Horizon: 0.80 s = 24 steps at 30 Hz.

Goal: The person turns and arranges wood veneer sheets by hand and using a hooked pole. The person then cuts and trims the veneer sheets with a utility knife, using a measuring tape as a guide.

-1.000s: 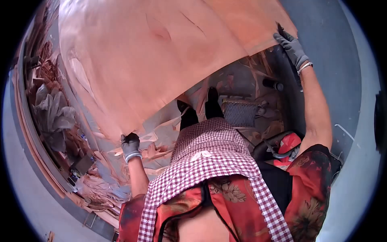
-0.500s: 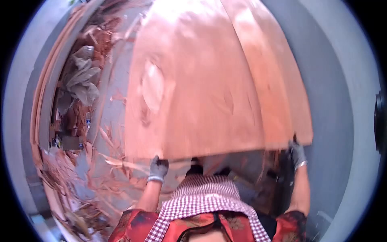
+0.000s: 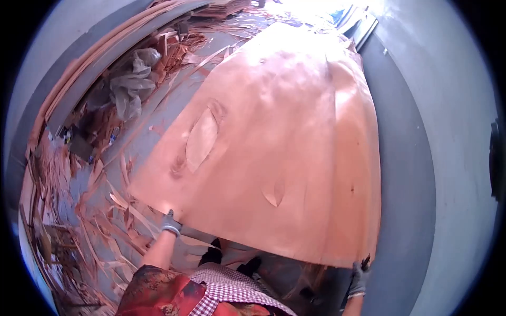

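A large, thin pinkish-brown wood sheet (image 3: 247,174) stretches away from my body, with a leaf-shaped patch at its left and a small slit near the middle. My left hand (image 3: 171,223), in a grey glove, grips the near edge toward the left corner. At the near right corner, my gloved right hand (image 3: 358,278) is closed at the sheet's edge, and a small dark object sticks up from its fingers. The fingertips of both hands are partly hidden.
Torn wood strips (image 3: 105,231) litter the floor at the left. Crumpled clear plastic (image 3: 132,84) lies beside a long ledge. A grey-blue wall (image 3: 453,158) runs along the right. Panels (image 3: 363,29) lean at the far end.
The view has swung, and more of the sheet's far end shows. The sheet now lies stretched out ahead, its near edge slanting down to the right. Both hands have stayed at that edge.
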### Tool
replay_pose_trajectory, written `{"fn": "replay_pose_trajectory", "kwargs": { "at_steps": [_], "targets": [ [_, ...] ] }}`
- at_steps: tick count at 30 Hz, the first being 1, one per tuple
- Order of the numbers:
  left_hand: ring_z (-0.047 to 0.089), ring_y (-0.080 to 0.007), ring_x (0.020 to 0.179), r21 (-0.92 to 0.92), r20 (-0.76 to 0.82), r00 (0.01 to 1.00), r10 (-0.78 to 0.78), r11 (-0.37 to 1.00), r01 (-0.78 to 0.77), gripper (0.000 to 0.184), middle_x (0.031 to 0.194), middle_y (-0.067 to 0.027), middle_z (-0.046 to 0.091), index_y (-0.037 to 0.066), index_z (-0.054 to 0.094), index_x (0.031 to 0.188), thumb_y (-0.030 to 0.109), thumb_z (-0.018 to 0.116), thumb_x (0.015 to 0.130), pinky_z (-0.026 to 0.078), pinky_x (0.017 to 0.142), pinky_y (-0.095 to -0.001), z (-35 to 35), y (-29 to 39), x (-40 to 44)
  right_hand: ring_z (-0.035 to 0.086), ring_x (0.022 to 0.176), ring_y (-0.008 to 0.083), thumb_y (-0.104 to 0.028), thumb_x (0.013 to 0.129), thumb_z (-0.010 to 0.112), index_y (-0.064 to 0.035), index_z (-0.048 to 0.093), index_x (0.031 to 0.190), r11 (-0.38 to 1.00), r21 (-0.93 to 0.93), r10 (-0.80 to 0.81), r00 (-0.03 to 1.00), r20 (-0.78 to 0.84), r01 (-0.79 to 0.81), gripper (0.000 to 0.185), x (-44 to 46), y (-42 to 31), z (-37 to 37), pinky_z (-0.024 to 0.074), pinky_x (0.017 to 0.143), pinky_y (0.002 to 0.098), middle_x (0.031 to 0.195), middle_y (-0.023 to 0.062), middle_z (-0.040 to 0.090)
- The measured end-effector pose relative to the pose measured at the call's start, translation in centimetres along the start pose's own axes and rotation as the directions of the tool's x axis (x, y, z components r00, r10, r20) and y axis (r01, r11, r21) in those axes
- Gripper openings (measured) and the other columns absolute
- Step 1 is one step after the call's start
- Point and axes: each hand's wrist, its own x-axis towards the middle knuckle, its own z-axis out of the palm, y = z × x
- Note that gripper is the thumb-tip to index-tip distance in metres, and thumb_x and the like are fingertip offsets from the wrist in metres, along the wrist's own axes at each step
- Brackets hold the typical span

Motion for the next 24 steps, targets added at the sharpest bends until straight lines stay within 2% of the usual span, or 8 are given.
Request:
{"fn": "replay_pose_trajectory", "kwargs": {
  "at_steps": [2, 3, 6, 7, 9, 12, 18, 24],
  "targets": [
    [0.052, -0.0340, 0.107, 0.217, -0.324, 0.937, 0.127, 0.975, -0.057, 0.044, 0.126, -0.0127, 0.047, 0.016, 0.037, 0.131, 0.019, 0.053, 0.090, 0.045, 0.085, -0.0532, 8.0, 3.1, -10.2, 0.050, 0.057, 0.0077, -0.007, 0.074, 0.070, 0.0035, 0.056, 0.113, 0.983, 0.119, -0.138, 0.990, 0.003, 0.137, 0.043, 0.5, 3.4, -1.9, 0.0404, 0.048, 0.0230, 0.087, 0.0019, 0.062],
    [0.052, -0.0347, 0.106, 0.162, -0.277, 0.948, 0.160, 0.980, -0.118, 0.044, 0.127, -0.0126, 0.046, 0.018, 0.036, 0.131, 0.018, 0.053, 0.090, 0.046, 0.084, -0.0543, 6.9, 3.1, -10.3, 0.052, 0.069, 0.0068, 0.000, 0.074, 0.067, -0.0034, 0.042, 0.134, 0.962, 0.090, -0.250, 0.965, -0.082, 0.257, 0.065, 0.0, 4.4, -2.0, 0.0437, 0.057, 0.0207, 0.098, 0.0003, 0.061],
    [0.052, -0.0362, 0.106, 0.045, -0.171, 0.959, 0.225, 0.974, -0.221, 0.045, 0.128, -0.0127, 0.045, 0.020, 0.034, 0.132, 0.016, 0.051, 0.091, 0.046, 0.082, -0.0563, 5.3, 3.4, -10.9, 0.061, 0.084, 0.0223, -0.016, 0.077, 0.069, -0.0026, 0.056, 0.117, 0.969, -0.165, 0.171, 0.982, -0.087, -0.183, 0.044, -3.2, 2.2, -2.8, 0.0491, 0.067, 0.0352, 0.098, 0.0079, 0.065],
    [0.053, -0.0362, 0.106, 0.047, -0.161, 0.962, 0.221, 0.975, -0.216, 0.044, 0.126, -0.0129, 0.046, 0.020, 0.034, 0.131, 0.015, 0.051, 0.091, 0.047, 0.083, -0.0561, 6.2, 3.8, -12.2, 0.055, 0.075, 0.0090, 0.001, 0.074, 0.066, -0.0039, 0.047, 0.130, 0.999, 0.016, -0.050, 0.995, -0.084, 0.051, 0.059, 0.3, 9.0, -5.3, 0.0473, 0.064, 0.0227, 0.109, 0.0020, 0.060],
    [0.054, -0.0345, 0.104, 0.071, -0.328, 0.936, 0.126, 0.992, -0.109, 0.042, 0.122, -0.0136, 0.050, 0.017, 0.036, 0.130, 0.014, 0.051, 0.091, 0.048, 0.083, -0.0533, 9.3, 4.7, -15.6, 0.054, 0.071, 0.0084, 0.000, 0.074, 0.067, -0.0038, 0.051, 0.127, 0.997, 0.079, 0.018, 0.997, -0.071, -0.012, 0.055, -0.3, 4.8, -2.5, 0.0464, 0.060, 0.0226, 0.103, 0.0011, 0.061],
    [0.055, -0.0333, 0.103, -0.148, 0.138, 0.959, 0.247, 0.963, -0.227, 0.038, 0.119, -0.0146, 0.051, 0.012, 0.039, 0.128, 0.013, 0.050, 0.091, 0.049, 0.082, -0.0510, 9.9, 2.1, -10.9, 0.052, 0.065, 0.0079, 0.000, 0.075, 0.066, -0.0027, 0.054, 0.123, 0.997, 0.039, 0.063, 0.995, -0.076, -0.060, 0.049, 3.9, 6.3, -1.4, 0.0441, 0.057, 0.0218, 0.095, 0.0015, 0.062],
    [0.055, -0.0324, 0.097, 0.254, -0.251, 0.952, 0.176, 0.961, -0.110, 0.031, 0.115, -0.0137, 0.051, 0.009, 0.040, 0.121, 0.014, 0.049, 0.092, 0.049, 0.079, -0.0510, 13.0, 1.2, -9.1, 0.051, 0.058, 0.0078, -0.002, 0.074, 0.067, -0.0021, 0.054, 0.123, 0.977, 0.047, -0.201, 0.975, -0.095, 0.206, 0.050, 5.9, 9.6, -1.0, 0.0419, 0.052, 0.0212, 0.084, -0.0005, 0.062],
    [0.056, -0.0313, 0.091, -0.039, -0.105, 0.989, 0.105, 0.993, -0.109, 0.028, 0.105, -0.0157, 0.054, 0.007, 0.039, 0.113, 0.014, 0.053, 0.090, 0.050, 0.067, -0.0443, 11.8, 1.8, -13.6, 0.051, 0.057, 0.0086, -0.003, 0.075, 0.067, -0.0017, 0.050, 0.126, 0.909, 0.114, -0.390, 0.914, -0.109, 0.401, 0.054, 5.6, 9.3, -1.3, 0.0409, 0.050, 0.0214, 0.080, -0.0004, 0.061]
  ]
}}
